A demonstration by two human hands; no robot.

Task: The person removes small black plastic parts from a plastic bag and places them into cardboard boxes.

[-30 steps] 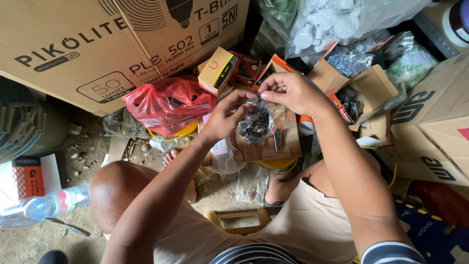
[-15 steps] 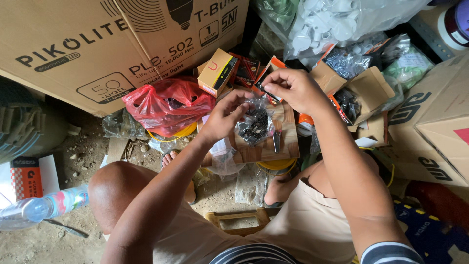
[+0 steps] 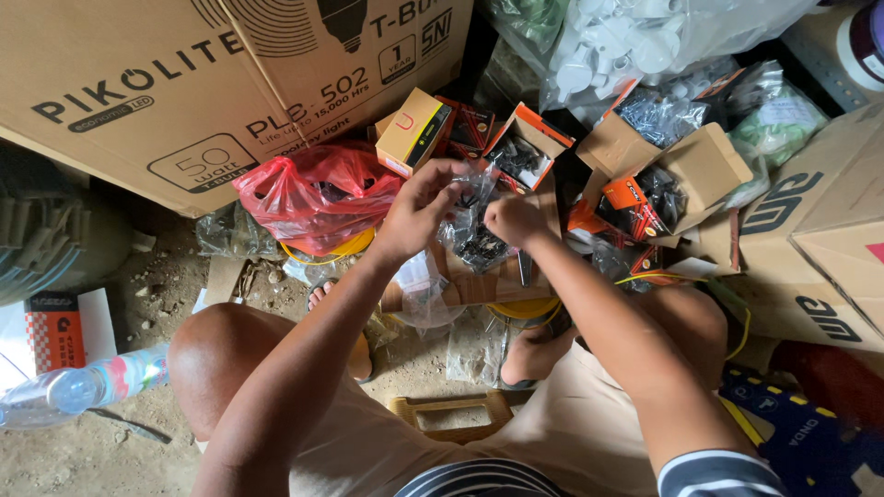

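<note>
Hanging between both hands, a clear bag [image 3: 474,235] of small dark parts sits just above a wooden board [image 3: 479,285] propped across the person's knees. The left hand [image 3: 419,210] pinches the bag's top edge with fingers closed on the plastic; the right hand [image 3: 514,221] is curled shut on the bag's other side. Just beyond them lies an open orange box [image 3: 525,147] of dark parts, with a yellow box [image 3: 412,132] to its left. A red bag [image 3: 313,195] rests near the left hand, below a big carton [image 3: 184,83]. A water bottle [image 3: 83,387] lies on the dirt floor [image 3: 138,304].
</note>
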